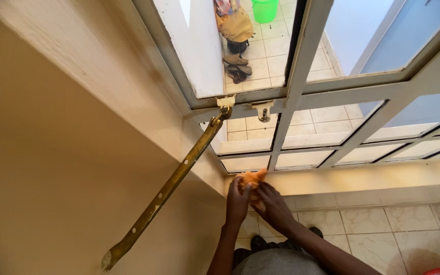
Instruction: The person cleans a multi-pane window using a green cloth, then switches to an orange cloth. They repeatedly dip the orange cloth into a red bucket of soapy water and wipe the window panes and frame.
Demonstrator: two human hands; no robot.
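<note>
Nearest the camera, below the window sill (362,178), both forearms rise from the person's lap toward the sill's inner edge. The left hand (238,201) and the right hand (273,206) meet just under that edge, and an orange cloth (252,178) is bunched between them. The cloth sits at the fingertips, its upper part poking out above both hands and touching the sill's lip; the fingers of both hands are curled closed around its lower part, the right fingers lying over the left.

Left of the hands, a long brass window stay (171,186) hangs diagonally down from the window frame (301,76), above the sill, its free end low against the wall. Beyond the sill, through the panes, a tiled floor lies far below with sandals (236,66), a tan bag (236,25) and a green bucket (265,9).
</note>
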